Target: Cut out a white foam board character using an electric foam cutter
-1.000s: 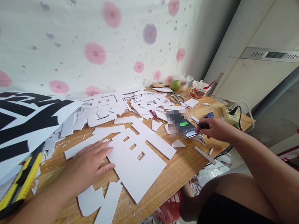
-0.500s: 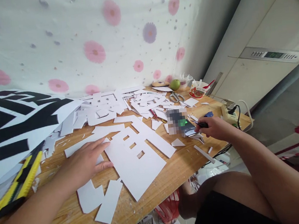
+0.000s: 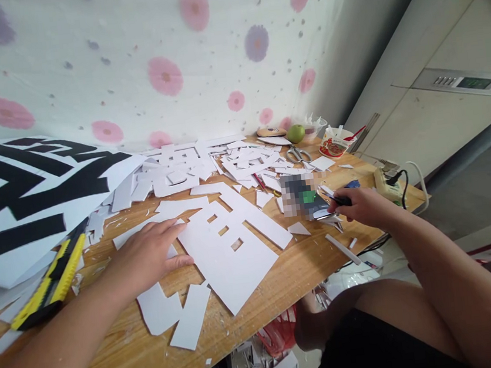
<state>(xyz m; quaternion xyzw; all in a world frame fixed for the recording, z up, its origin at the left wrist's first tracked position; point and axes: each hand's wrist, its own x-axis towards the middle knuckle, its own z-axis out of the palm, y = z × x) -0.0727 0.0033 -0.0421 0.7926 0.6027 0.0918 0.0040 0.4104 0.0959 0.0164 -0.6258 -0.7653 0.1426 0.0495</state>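
My left hand (image 3: 158, 250) lies on the left edge of a large white foam board sheet (image 3: 238, 273), thumb and fingers apart. Three small rectangular holes and a long cut-out slot show in the board area. Smaller white offcuts (image 3: 192, 317) lie just below that hand. My right hand (image 3: 366, 208) is closed around a small black-handled knife (image 3: 342, 200); its thin tip points left and is hard to make out. Right by it is a phone (image 3: 322, 213), partly blurred out, lying on the table among scraps.
A yellow and black utility knife (image 3: 55, 282) lies at the left by a sheet with black lettering (image 3: 47, 200). White scraps (image 3: 177, 171) pile along the back. Scissors (image 3: 298, 155), a green fruit (image 3: 296, 133), a paper bowl (image 3: 333, 143) and a power strip (image 3: 382, 183) stand farther right.
The camera view has tilted and shifted slightly, so the scene sits a little farther right and the near items higher. Both hands keep the same places on the table.
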